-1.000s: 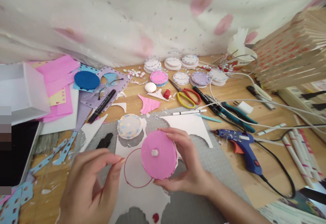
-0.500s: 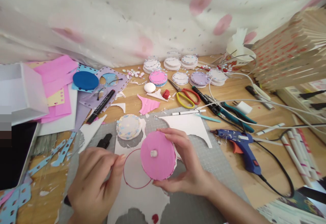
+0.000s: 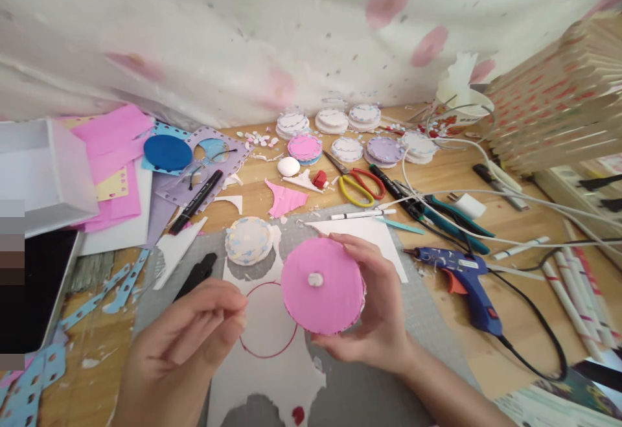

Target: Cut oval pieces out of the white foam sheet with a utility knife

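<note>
My right hand (image 3: pixel 376 300) grips a round pink disc (image 3: pixel 301 304) by its edge, fingers above and thumb below. The disc's flat pink face is turned up toward me, with a small white lump (image 3: pixel 315 279) at its middle and a rough, whitish edge. To the left, my left hand (image 3: pixel 187 343) is held apart from the disc, thumb and index fingertips pinched together; anything between them is too small to make out. Below lies a cut-up white sheet (image 3: pixel 272 375) with a red circle drawn on it. A white disc with yellow and blue specks (image 3: pixel 249 240) rests just behind.
A grey cutting mat (image 3: pixel 379 375) is under the sheet. Several decorated discs (image 3: pixel 347 149), scissors (image 3: pixel 357 184) and a white egg-shaped piece (image 3: pixel 288 166) lie behind. At right are a blue glue gun (image 3: pixel 469 278), pliers (image 3: pixel 457 223) and looping cables; at left, a white box (image 3: pixel 63 181).
My right hand has moved the pink disc slightly up and to the right. My left hand has turned a little, with its pinch still closed and now lower.
</note>
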Available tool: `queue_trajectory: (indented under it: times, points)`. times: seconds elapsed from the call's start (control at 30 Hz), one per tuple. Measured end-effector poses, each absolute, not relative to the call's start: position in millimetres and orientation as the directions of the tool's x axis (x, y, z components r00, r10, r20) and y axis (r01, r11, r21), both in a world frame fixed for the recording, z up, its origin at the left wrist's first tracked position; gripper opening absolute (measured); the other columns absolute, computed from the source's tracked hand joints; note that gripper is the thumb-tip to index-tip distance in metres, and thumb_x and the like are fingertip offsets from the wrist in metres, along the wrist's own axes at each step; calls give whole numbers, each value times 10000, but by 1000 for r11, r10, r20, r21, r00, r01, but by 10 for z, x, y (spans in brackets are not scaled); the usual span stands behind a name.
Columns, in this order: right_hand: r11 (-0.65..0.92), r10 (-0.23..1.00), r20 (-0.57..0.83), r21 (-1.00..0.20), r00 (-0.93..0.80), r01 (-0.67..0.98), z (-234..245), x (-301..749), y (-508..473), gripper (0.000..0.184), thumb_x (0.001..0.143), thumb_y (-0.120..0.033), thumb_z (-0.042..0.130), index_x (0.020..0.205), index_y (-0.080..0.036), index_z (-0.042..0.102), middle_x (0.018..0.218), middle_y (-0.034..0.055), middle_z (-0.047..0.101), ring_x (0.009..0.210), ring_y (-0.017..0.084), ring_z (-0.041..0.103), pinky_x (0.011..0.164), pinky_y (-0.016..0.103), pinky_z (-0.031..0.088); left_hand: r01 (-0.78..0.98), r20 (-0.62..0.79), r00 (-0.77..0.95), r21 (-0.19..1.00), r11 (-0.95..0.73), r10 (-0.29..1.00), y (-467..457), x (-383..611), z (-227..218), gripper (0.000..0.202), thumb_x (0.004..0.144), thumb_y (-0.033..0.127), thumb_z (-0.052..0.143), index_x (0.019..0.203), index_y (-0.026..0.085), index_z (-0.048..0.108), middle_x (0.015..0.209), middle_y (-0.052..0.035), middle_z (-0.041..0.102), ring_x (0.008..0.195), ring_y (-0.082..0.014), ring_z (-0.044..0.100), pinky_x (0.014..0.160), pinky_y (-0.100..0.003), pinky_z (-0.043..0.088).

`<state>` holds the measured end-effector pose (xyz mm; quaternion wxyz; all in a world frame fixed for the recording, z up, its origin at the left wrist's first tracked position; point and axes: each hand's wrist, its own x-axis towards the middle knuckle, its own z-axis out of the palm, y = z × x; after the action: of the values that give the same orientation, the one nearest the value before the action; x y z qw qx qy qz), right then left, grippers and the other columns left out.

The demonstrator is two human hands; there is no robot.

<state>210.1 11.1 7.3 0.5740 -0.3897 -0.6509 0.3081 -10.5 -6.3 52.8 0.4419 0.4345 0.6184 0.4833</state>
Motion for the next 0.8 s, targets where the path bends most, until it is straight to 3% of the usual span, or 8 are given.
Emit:
queue_trajectory:
  times: [0.17, 0.27, 0.43, 0.57, 0.73, 0.8]
  points:
    - [509, 859, 512, -853, -4, 117, 93, 2089, 119, 768, 723, -430, 786, 1366, -266, 398, 1330, 130, 473, 1257, 343, 476, 1024, 534, 448, -21, -209, -149, 978, 208, 966, -111, -115, 520, 143, 701, 386, 802, 737, 277, 718, 823, 5, 693, 684, -160, 660, 593, -246, 586]
    - [493, 868, 497, -859, -9, 139, 90, 2085, 116, 787, 703, -437, 798, 1362, -280, 399, 1330, 129, 477, 1251, 352, 482, 1015, 542, 453, 18, -207, -134, 977, 211, 969, -99, -65, 539, 181, 730, 417, 770, 702, 259, 684, 798, 3, 663, 674, -169, 638, 586, -267, 568]
    - [499, 866, 498, -861, -33, 103, 72, 2063, 100, 804, 695, -411, 806, 1371, -268, 393, 1339, 141, 463, 1257, 353, 474, 1018, 534, 455, 286, 24, -213, 958, 39, 977, -41, 123, 647, 110, 828, 352, 663, 767, 260, 663, 793, 15, 623, 662, -125, 563, 557, -199, 484]
    - [484, 875, 479, -872, -67, 76, 51, 2032, 76, 887, 637, -382, 853, 1379, -281, 379, 1341, 142, 460, 1252, 359, 482, 1014, 537, 460, 430, 210, -220, 897, -99, 953, -47, 276, 694, 177, 906, 270, 539, 740, 233, 587, 728, 5, 548, 672, -140, 498, 576, -245, 421]
    - [499, 863, 495, -866, -106, 23, 20, 2005, 49, 936, 603, -390, 880, 1380, -276, 370, 1337, 143, 470, 1259, 361, 487, 1017, 536, 470, 442, 192, -272, 895, -55, 943, -71, 292, 635, 385, 966, 285, 443, 589, 221, 400, 594, 24, 326, 572, -142, 357, 556, -302, 348]
    - [522, 846, 519, -853, -123, -4, 4, 2009, 39, 937, 619, -388, 880, 1389, -267, 361, 1354, 151, 468, 1280, 359, 479, 1033, 542, 461, 445, 172, -238, 894, -50, 956, -30, 227, 598, 430, 978, 326, 410, 563, 221, 366, 586, 23, 336, 576, -144, 397, 567, -298, 377]
